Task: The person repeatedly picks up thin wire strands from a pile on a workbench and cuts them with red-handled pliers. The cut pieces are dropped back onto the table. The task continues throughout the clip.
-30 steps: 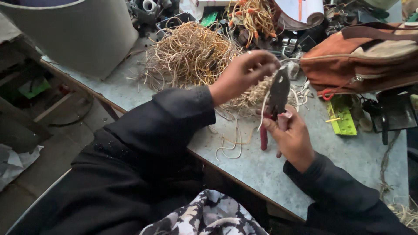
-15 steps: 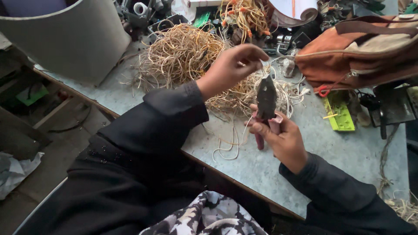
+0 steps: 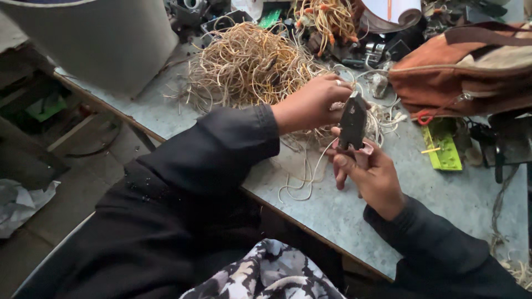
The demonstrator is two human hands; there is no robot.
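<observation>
My right hand (image 3: 370, 174) grips the reddish handles of a pair of dark pliers (image 3: 353, 120), held upright with the jaws up. My left hand (image 3: 311, 103) reaches across from the left and pinches a pale wire (image 3: 310, 174) right at the jaws. The wire's loose end curls down onto the grey worktop (image 3: 354, 216). Just behind my hands lies a big tangled heap of yellowish wires (image 3: 249, 66).
A brown bag (image 3: 471, 72) lies at the right, with a green plastic piece (image 3: 440, 145) in front of it. A large grey drum (image 3: 105, 39) stands at the back left. Orange-tipped wires (image 3: 327, 19) and small metal parts crowd the far edge. Floor lies to the left.
Both hands have drifted slightly left and closer together. The pliers stand more upright, and my left hand's fingers have come down onto the jaws with the wire.
</observation>
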